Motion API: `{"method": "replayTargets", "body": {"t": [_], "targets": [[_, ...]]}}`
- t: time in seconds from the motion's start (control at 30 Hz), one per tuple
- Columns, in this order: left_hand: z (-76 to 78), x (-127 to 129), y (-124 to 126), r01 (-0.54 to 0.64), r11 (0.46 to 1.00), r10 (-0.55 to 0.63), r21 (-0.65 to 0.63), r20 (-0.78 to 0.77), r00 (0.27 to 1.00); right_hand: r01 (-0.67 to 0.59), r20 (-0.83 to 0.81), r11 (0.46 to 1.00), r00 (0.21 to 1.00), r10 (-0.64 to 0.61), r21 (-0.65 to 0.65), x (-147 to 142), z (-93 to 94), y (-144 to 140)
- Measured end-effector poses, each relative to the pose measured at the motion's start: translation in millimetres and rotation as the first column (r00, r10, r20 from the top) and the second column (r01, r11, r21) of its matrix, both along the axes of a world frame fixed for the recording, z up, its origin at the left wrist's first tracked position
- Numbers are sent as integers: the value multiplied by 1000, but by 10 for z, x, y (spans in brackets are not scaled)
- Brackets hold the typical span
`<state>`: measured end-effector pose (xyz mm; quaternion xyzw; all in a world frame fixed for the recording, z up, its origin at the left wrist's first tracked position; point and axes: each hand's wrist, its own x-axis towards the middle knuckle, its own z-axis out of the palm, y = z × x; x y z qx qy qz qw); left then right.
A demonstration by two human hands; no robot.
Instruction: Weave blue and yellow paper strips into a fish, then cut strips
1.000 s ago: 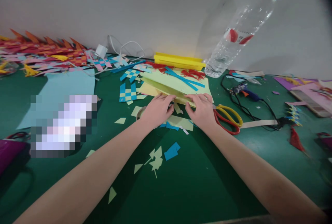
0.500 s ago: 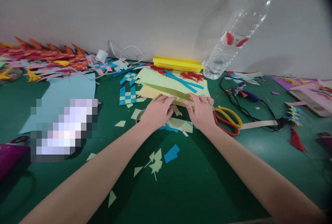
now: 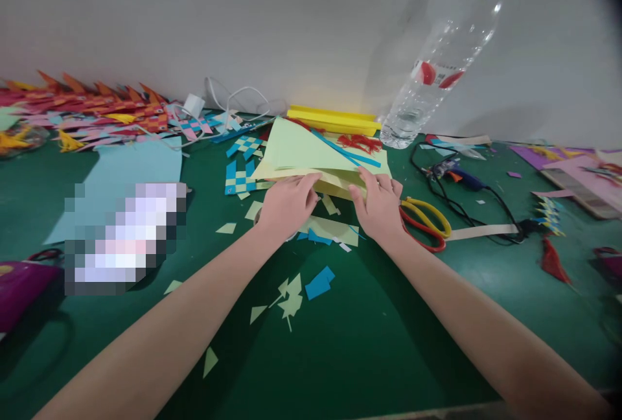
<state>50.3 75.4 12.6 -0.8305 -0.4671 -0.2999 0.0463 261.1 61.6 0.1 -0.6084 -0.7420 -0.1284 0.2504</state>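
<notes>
A stack of pale green and yellow paper sheets (image 3: 301, 151) lies on the green table (image 3: 369, 329) near the wall. The top sheets are lifted at their near edge and tilt up toward the left. My left hand (image 3: 286, 203) grips that near edge, thumb on top. My right hand (image 3: 379, 206) rests on the same edge of the stack a little to the right, fingers on the paper. Blue paper strips (image 3: 350, 154) and red thread (image 3: 359, 142) lie on the sheets behind.
Yellow-handled scissors (image 3: 427, 222) lie right of my right hand. A clear plastic bottle (image 3: 437, 70) stands by the wall, a yellow box (image 3: 333, 120) beside it. Woven blue-green pieces (image 3: 240, 177), paper scraps (image 3: 291, 300), a glue gun with cable (image 3: 461, 177) and colourful woven strips (image 3: 97, 112) surround the stack.
The top sheets of the stack have lifted higher at the near edge under my left hand. Both hands stayed at the stack's front edge.
</notes>
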Motion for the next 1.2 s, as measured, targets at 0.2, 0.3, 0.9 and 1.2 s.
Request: {"method": "replayTargets", "body": {"t": [0.2, 0.3, 0.9, 1.2], "targets": [[213, 6, 13, -16, 998, 17, 57, -12, 1000, -18, -7, 1000, 1000, 18, -9, 5, 21, -9], [396, -42, -3, -31, 990, 38, 136, -44, 998, -44, -27, 999, 999, 44, -7, 1, 42, -31], [789, -467, -484, -86, 949, 35, 304, 170, 985, -150, -774, 984, 611, 168, 95, -103, 111, -264], [463, -489, -519, 102, 972, -96, 213, -38, 995, -130, -959, 986, 275, -65, -104, -5, 78, -86]]}}
